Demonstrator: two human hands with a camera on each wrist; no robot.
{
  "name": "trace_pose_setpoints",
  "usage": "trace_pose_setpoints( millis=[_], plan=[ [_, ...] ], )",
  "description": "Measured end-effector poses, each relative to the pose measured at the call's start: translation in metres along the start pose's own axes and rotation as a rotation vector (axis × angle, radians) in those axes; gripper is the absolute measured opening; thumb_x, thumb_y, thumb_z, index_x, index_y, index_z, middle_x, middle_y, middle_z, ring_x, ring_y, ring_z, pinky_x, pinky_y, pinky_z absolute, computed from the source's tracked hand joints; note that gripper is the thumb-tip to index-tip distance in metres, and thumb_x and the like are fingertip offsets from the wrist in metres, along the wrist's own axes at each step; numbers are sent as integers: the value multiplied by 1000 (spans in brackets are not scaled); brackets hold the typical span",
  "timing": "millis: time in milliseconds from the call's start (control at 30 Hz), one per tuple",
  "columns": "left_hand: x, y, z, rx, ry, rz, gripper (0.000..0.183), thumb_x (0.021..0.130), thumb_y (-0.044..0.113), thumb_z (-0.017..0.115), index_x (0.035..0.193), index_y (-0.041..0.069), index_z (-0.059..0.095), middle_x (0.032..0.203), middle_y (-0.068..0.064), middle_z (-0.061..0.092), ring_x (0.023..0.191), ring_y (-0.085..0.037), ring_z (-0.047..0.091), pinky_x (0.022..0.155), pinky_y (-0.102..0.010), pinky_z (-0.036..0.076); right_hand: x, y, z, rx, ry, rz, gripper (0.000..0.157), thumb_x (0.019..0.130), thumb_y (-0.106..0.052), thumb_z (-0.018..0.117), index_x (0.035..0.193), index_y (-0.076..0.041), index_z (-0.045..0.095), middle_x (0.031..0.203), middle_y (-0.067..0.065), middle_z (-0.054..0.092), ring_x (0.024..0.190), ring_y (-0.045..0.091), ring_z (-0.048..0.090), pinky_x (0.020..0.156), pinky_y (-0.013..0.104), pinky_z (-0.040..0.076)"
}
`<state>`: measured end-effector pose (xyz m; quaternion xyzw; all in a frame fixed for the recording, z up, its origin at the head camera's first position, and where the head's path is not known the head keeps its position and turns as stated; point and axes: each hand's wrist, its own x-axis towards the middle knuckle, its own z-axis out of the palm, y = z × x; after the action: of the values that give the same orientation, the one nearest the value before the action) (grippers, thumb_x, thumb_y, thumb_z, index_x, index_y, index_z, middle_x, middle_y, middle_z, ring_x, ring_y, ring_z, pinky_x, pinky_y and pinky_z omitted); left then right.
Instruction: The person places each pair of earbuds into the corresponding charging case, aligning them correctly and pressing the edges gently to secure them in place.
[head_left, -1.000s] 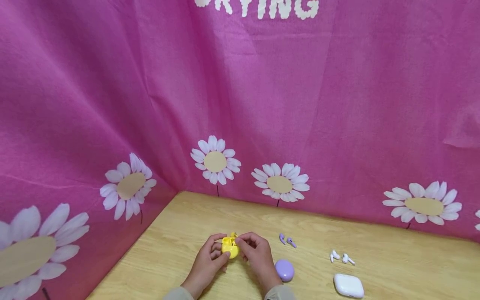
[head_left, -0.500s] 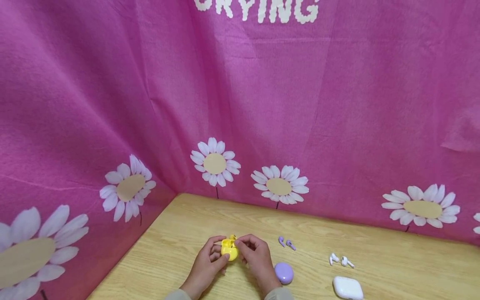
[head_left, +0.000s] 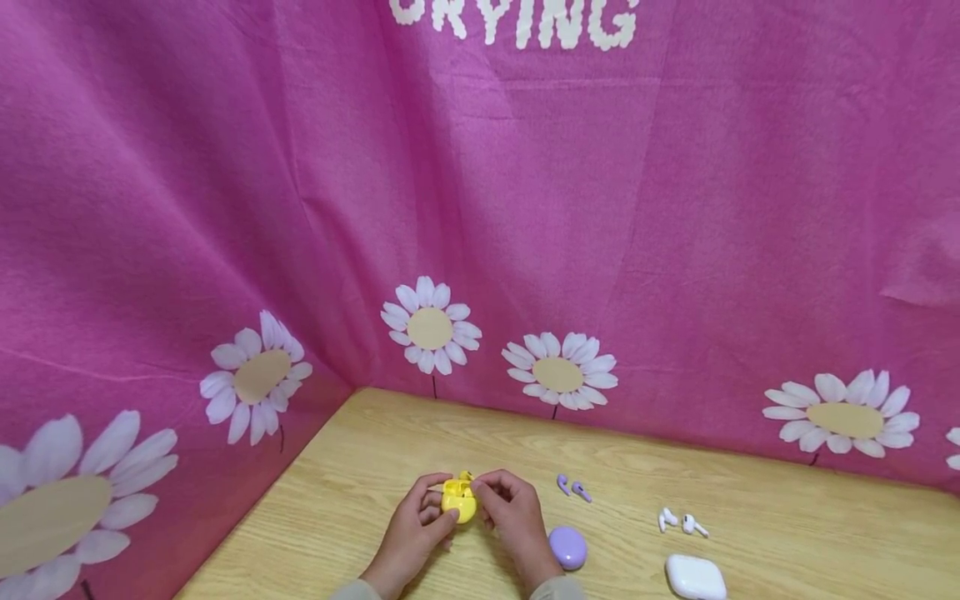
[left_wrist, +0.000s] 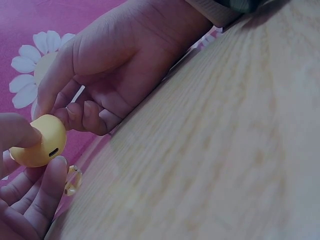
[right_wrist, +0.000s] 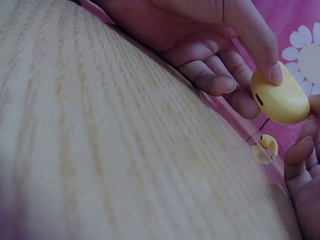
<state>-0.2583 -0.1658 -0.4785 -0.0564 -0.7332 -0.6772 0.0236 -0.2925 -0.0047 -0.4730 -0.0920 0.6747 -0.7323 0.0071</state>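
Observation:
In the head view, my left hand (head_left: 411,523) grips a yellow earbud case (head_left: 459,505) from the left, its thumb on the front face. The case is open, with its compartments facing up; a charging port shows on its underside in the left wrist view. My right hand (head_left: 516,515) pinches a yellow earbud at the case's right side, mostly hidden by thumb and forefinger, with a small dark spot showing. Beyond the case lies another yellow earbud (head_left: 467,476), seen low on the table in the right wrist view as well.
To the right of the right hand lie a round purple case (head_left: 567,547) and two purple earbuds (head_left: 581,492). Farther right are a white case (head_left: 696,576) and two white earbuds (head_left: 693,524). A pink flowered cloth (head_left: 675,250) borders the wooden table (head_left: 405,425) behind and at left.
The whole head view has shifted down slightly. Both hands keep almost the same hold at the yellow case, with only slight finger movement.

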Motion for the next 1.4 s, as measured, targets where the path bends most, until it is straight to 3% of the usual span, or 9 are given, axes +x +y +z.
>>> trace_pose_setpoints(
  millis=[500,1133,1400],
  plan=[
    [-1,-1,0,-10,-2,-17,57,89,8,67,138,1,41,97,-7,60,76,-16,59,58,-28,54,0,1,-1,-1,3,44,16,90,-9,64,95,6,65,65,1,51,56,12,47,48,20,43],
    [1,1,-1,4,6,-13,56,89,11,68,137,2,43,99,-8,61,76,-16,60,59,-28,55,-1,-1,1,-9,26,-3,17,89,-11,66,93,6,65,64,0,50,55,10,47,47,18,42],
    [0,0,-1,-11,10,-23,56,90,9,67,139,3,41,98,-8,60,76,-17,59,58,-28,54,-11,-23,1,2,-6,-1,15,90,-2,61,93,13,62,64,3,50,53,11,47,47,19,42]
  ],
)
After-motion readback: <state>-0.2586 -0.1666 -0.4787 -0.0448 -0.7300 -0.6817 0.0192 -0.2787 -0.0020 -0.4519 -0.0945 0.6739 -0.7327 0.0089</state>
